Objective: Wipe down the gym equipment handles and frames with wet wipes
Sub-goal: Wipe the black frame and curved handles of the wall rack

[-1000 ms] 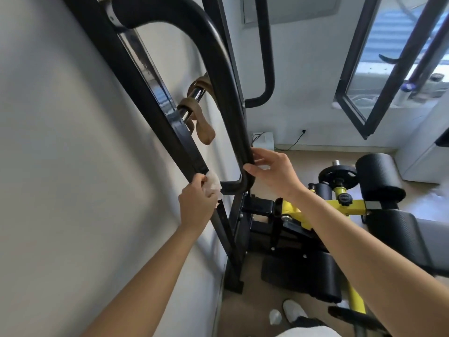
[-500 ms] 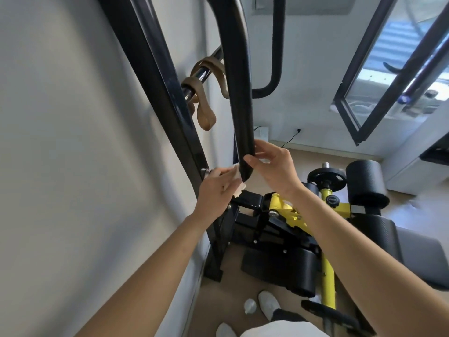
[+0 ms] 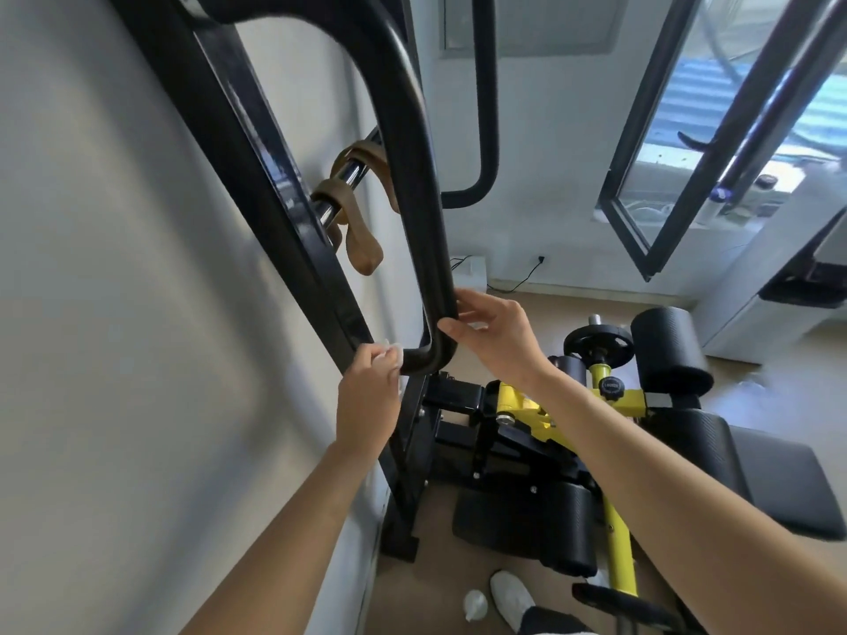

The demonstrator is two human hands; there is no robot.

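Black frame [image 3: 256,185] runs up the left beside a pale wall [image 3: 114,313]; head view only. Curved black handle [image 3: 412,176] loops off it and rejoins it low, near mid-picture. Left hand [image 3: 366,401] at that lower joint, fingers curled together, clamping a white wipe [image 3: 395,355] against the frame and the handle's end; wipe mostly hidden by the fingers, only a crumpled edge shows. Right hand [image 3: 495,336] just beside it on the handle's lower bend: thumb on the near face, fingers reaching round the far side, pinching the tube. Something pale in its palm, cannot tell what. Brown straps [image 3: 362,249] hang from a chrome bar [image 3: 339,194] between frame and handle. Below: yellow-and-black bench [image 3: 518,405], weight plate [image 3: 598,343], roller pad [image 3: 669,350], on tan floor [image 3: 435,588]. White shoe [image 3: 511,593] at bottom edge. Open window [image 3: 687,153] upper right
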